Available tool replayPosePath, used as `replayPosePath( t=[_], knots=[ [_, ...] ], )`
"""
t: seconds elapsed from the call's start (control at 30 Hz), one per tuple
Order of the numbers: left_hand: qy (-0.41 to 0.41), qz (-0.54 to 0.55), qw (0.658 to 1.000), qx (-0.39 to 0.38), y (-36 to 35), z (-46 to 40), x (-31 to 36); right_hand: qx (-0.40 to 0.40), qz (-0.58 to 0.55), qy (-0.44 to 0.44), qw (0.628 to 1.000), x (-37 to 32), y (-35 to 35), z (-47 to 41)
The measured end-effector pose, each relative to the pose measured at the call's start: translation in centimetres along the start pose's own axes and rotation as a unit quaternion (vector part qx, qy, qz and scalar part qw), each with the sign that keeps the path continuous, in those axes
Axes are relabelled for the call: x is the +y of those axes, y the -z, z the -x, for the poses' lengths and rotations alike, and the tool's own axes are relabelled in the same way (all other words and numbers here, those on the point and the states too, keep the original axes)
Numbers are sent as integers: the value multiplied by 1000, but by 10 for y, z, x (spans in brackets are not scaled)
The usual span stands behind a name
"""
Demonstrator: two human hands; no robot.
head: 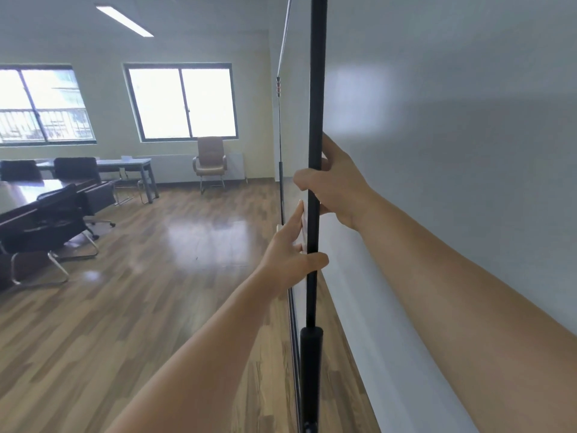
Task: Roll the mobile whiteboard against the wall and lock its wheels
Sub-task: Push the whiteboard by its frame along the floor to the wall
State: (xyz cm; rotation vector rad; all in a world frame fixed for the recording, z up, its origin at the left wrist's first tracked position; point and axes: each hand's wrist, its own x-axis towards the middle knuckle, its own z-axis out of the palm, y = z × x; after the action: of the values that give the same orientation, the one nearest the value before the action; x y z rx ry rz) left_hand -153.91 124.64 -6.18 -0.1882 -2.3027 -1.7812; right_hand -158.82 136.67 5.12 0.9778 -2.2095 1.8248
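Head view shows both my hands on the black upright post (316, 89) of the mobile whiteboard (296, 145), which I see edge-on, just beside the grey wall (452, 151) on my right. My right hand (335, 185) is clenched around the post higher up. My left hand (290, 260) grasps it lower down, thumb across the post, fingers flat along the board's edge. Wooden floor (140, 292) spreads left, toward the chairs (56, 214).

tan chair (209, 160) under window (182, 101) | dark table (28, 198) left | wood floor (150, 276) | ceiling light (124, 20)
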Motion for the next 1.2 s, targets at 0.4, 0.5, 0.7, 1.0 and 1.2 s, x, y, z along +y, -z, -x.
replayPosePath(
  t=[0.4,0.5,0.7,1.0,1.2],
  knots=[
    [5,0,1000,-16,43,-212,-64,1,1,-21,1000,107,7,-194],
    [-4,4,1000,-11,52,-262,-78,-1,-3,-23,1000,135,11,-242],
    [-28,1,1000,13,68,-367,-108,-12,-29,-26,999,191,13,-341],
    [-23,-9,999,45,101,-523,-152,-13,-37,-26,999,274,14,-493],
    [-18,-14,999,22,124,-614,-182,-11,-22,-23,999,325,13,-582]
  ],
)
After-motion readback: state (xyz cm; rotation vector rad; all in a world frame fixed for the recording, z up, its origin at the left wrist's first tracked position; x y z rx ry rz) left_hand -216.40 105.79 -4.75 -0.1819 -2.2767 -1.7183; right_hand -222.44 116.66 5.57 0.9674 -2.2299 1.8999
